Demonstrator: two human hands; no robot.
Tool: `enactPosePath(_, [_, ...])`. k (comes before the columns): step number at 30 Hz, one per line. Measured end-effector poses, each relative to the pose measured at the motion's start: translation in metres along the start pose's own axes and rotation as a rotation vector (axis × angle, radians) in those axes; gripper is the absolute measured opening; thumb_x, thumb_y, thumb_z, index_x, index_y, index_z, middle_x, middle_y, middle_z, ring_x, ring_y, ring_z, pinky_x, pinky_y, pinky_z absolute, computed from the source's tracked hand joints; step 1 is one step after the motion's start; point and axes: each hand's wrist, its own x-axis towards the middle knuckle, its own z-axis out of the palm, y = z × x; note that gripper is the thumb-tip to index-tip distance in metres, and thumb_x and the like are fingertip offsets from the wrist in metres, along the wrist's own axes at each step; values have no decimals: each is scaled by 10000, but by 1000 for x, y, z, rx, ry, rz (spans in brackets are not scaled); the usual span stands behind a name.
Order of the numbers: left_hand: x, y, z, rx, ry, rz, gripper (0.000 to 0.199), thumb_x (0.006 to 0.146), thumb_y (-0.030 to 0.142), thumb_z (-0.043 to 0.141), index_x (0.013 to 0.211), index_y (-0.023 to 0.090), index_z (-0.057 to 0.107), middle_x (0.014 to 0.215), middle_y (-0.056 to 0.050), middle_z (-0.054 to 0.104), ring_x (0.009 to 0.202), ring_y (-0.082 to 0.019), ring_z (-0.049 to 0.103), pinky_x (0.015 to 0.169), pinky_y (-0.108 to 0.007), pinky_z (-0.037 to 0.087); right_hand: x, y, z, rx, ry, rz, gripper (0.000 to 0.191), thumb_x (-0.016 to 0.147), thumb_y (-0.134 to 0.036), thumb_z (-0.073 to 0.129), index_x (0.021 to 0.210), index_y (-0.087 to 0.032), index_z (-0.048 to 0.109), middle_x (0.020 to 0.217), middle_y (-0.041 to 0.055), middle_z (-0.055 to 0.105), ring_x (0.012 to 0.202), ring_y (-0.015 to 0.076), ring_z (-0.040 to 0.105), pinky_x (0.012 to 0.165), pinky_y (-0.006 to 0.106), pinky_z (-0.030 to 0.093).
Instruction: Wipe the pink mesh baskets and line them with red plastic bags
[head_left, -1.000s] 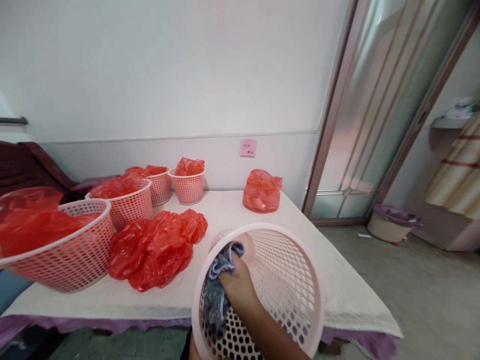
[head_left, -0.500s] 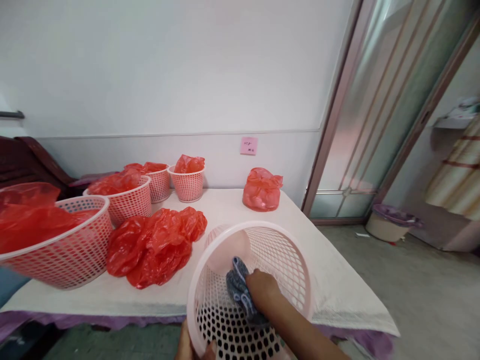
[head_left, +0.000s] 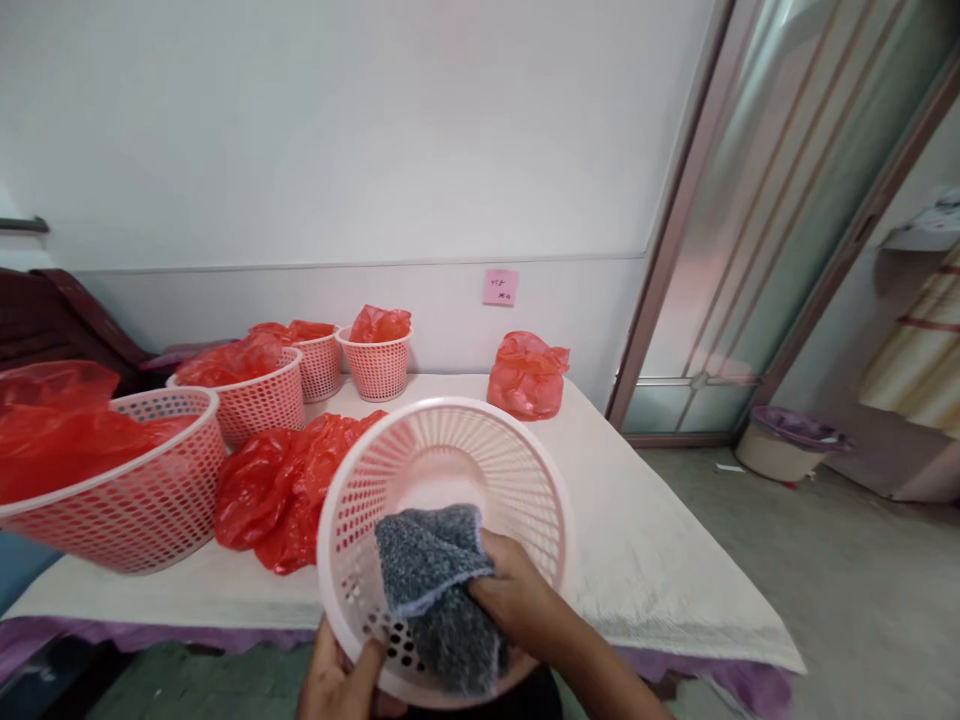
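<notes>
A pale pink perforated plastic basket (head_left: pixel 555 520) is tilted so its mouth faces me, above the near edge of the table. My left hand (head_left: pixel 341 675) grips its lower left rim, thumb on the inner wall. Inside the basket, my right hand (head_left: pixel 517 595) is closed on a grey-blue cleaning cloth (head_left: pixel 431 550) with a light hem. The cloth hangs over the lower inner wall, and part of it is bunched below my fingers. Crumpled red plastic bags (head_left: pixel 270 500) lie on the table just left of the basket, partly hidden behind it.
Red bags fill a large pink basket (head_left: pixel 157 500) at left and smaller baskets (head_left: pixel 377 370) behind. A tied red bag (head_left: pixel 529 378) sits at the back right of the white-covered table (head_left: pixel 675 560). A pink note (head_left: pixel 500 287) is on the wall. A bin (head_left: pixel 784 445) stands by the door.
The basket has moved left and turned, its mouth now facing me more squarely. The cloth has spread out toward the left, with my right hand still holding it.
</notes>
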Motion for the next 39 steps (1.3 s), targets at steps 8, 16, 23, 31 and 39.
enactPosePath(8, [17,48,-9,-167,-104,7,567,619,452,804,1044,166,560,836,1,668,629,-140,599,465,-247,541,-63,-32,-56,-154,877,-24,397,813,-421,615,1139,-205,679,1129,103,697,1083,282,618,960,416,476])
enactPosePath(16, [28,57,2,134,-209,19,536,617,449,774,1016,201,514,641,25,665,438,-158,593,421,-307,536,-36,5,-67,25,723,104,407,754,-386,638,1095,-168,683,1174,105,684,1117,301,595,1004,460,430])
enactPosePath(23, [35,71,5,406,-181,251,314,761,468,588,912,203,516,588,-6,658,457,-210,616,421,-329,517,-29,6,-58,405,698,94,354,709,-253,649,1055,-189,691,1168,74,694,1098,264,618,1030,441,414])
enactPosePath(31, [15,71,4,1095,-164,1224,615,817,386,588,1358,146,419,1331,-198,556,1248,-334,512,1007,-490,441,-17,0,-33,595,770,37,427,661,-286,748,1073,-198,676,1116,65,718,1096,261,628,1037,435,418])
enactPosePath(39, [22,89,13,994,-559,771,255,924,293,405,893,195,638,850,-62,685,838,-241,654,740,-339,475,-23,2,-58,677,980,165,446,580,-303,748,998,-163,680,942,58,745,1012,290,652,940,440,484])
